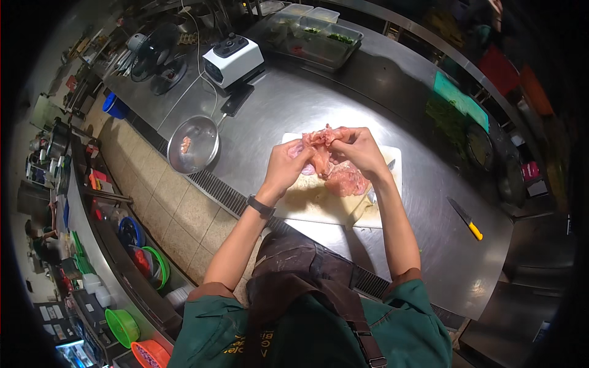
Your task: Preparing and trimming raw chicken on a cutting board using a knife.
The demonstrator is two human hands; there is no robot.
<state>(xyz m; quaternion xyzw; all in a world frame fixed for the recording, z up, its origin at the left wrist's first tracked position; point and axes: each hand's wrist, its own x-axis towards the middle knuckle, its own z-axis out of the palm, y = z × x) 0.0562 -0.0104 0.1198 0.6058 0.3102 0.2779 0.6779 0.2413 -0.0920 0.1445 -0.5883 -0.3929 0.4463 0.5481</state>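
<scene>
My left hand (287,168) and my right hand (361,152) both grip a piece of raw meat, probably chicken (318,154), stretched between them above a white cutting board (301,204). Another raw meat piece (347,180) rests on the board below my right hand. A knife with a pale yellow handle (359,212) lies on the board's right side, partly hidden by my right forearm. To the left stands a steel bowl (195,158) with a small bit of meat (185,144) inside. My fingertips are partly hidden by the meat.
A second knife with a yellow handle (475,231) lies on the steel table (428,257) at right. Farther back are a white blender base (237,60), a dark phone (237,100) on a cable and a clear tub of greens (317,50). A green board (460,101) sits at far right.
</scene>
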